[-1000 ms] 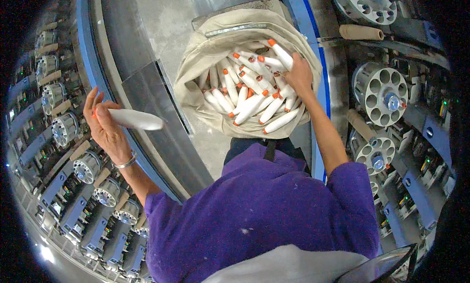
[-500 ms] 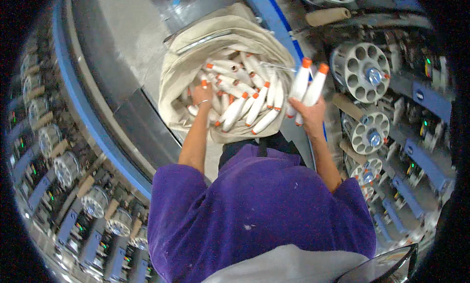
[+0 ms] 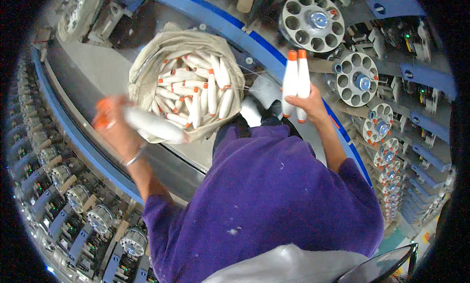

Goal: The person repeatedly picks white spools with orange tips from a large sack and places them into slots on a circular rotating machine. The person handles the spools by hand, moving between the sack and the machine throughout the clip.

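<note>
My right hand (image 3: 307, 103) is closed round the lower part of two bobbins of white yarn (image 3: 296, 82), held upright side by side with their orange tips up. To the left, blurred by motion, my left hand (image 3: 119, 129) grips a bobbin of white yarn (image 3: 154, 125) that sticks out to the right. Orange ends (image 3: 102, 117) show at its fingers; whether they belong to more bobbins I cannot tell. Between my hands is a beige cloth sack (image 3: 143, 70), its mouth wide, filled with several white bobbins (image 3: 197, 104) with orange ends. Fine threads trail from the sack toward the right hand.
On the right runs a winding machine with round multi-hole magazines (image 3: 312, 22) and blue panels. A blue rail (image 3: 267, 50) edges it. Another machine row (image 3: 78, 197) stands at left behind a curved blue rail (image 3: 98, 156). A second sack (image 3: 78, 16) sits far left.
My left hand has come out of the sack with a bobbin and swung left. The view has shifted, and the sack appears farther left. The right hand still holds two bobbins.
</note>
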